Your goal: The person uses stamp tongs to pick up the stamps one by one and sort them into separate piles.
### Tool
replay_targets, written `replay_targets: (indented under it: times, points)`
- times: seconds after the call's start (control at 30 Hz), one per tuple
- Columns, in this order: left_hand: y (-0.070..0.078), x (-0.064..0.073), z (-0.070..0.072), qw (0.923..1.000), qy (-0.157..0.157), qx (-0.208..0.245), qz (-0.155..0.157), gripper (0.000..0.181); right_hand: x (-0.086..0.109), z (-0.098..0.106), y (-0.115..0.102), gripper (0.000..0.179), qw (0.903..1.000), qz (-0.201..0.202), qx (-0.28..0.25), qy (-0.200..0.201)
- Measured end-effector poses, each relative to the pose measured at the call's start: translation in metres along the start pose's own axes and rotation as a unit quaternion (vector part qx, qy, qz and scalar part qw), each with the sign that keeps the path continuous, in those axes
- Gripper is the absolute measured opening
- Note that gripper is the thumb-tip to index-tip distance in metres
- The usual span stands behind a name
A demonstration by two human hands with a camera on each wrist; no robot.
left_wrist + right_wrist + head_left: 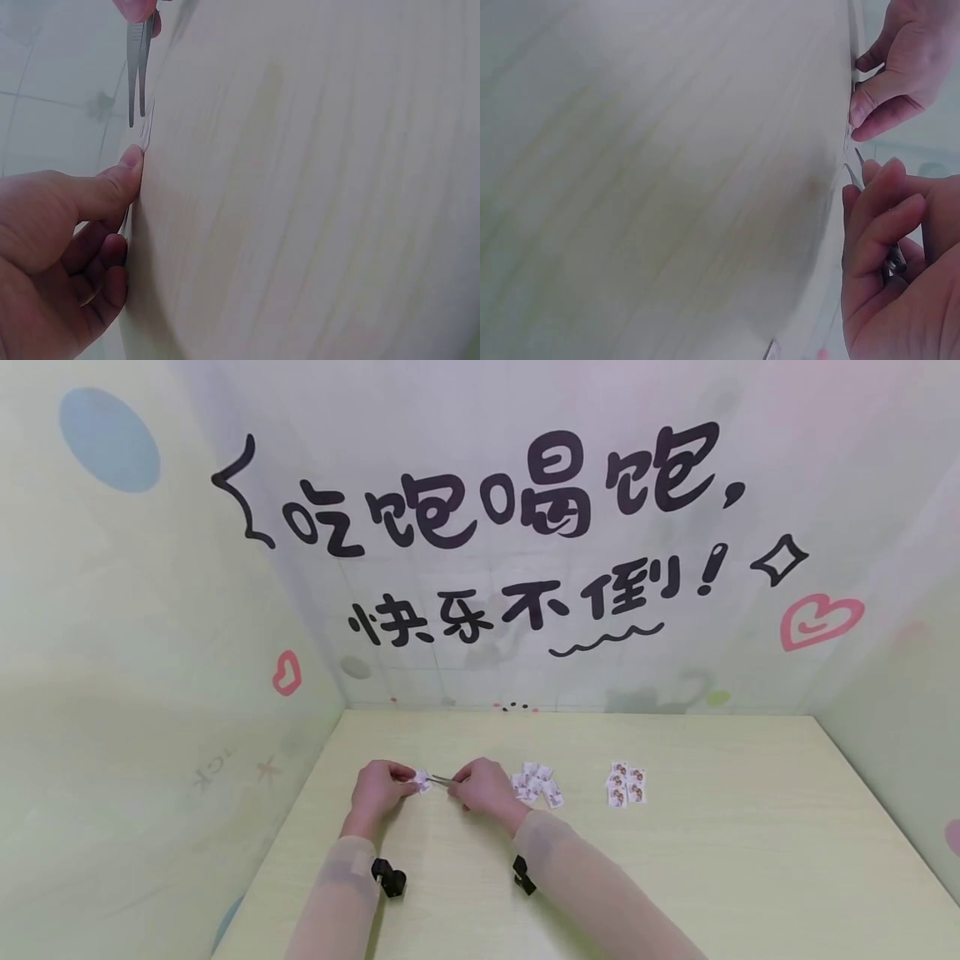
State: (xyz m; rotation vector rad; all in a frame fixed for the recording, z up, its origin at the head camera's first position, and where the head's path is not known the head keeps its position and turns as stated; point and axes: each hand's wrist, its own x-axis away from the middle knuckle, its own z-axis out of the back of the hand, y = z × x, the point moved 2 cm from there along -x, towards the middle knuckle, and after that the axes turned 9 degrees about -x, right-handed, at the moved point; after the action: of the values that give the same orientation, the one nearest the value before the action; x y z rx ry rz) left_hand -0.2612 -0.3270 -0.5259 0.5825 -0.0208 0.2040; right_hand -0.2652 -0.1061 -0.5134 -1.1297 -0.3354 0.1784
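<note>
My left hand [378,789] pinches the edge of a small white printed paper piece [422,781] between thumb and fingers, low over the table at the left. In my right hand [483,789] is a pair of metal tweezers [139,67], gripped with curled fingers and pointing left. The tweezer tips stand slightly apart, right at the paper piece in the head view. Seen from the left wrist, the paper shows only as a thin sliver [147,127] beyond the thumb.
A loose pile of similar white printed pieces [536,781] lies just right of my right hand. Farther right, several small pieces with coloured pictures [626,783] lie in two columns on the pale wooden table [720,852]. Printed walls [480,685] enclose the table's back and sides.
</note>
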Motion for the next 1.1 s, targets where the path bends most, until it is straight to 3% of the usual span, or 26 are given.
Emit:
replay_targets:
  times: [0.27, 0.6, 0.87, 1.1]
  points:
    - [0.004, 0.001, 0.002, 0.9999, -0.003, 0.005, 0.016, 0.021, 0.005, 0.000, -0.011, 0.010, 0.9991, 0.007, 0.041, -0.003]
    - [0.006, 0.002, 0.002, 0.9996, -0.005, -0.004, 0.026, 0.021, 0.002, -0.003, -0.009, 0.012, 0.9996, -0.018, 0.002, -0.020]
    - [0.007, 0.004, 0.001, 0.9998, 0.001, -0.001, 0.018, 0.023, 0.003, 0.001, -0.001, 0.010, 0.9999, 0.001, 0.011, -0.007]
    - [0.006, 0.003, 0.001, 0.9996, 0.007, -0.025, 0.010, 0.031, 0.008, 0.004, 0.002, 0.010, 0.9998, 0.009, 0.011, -0.011]
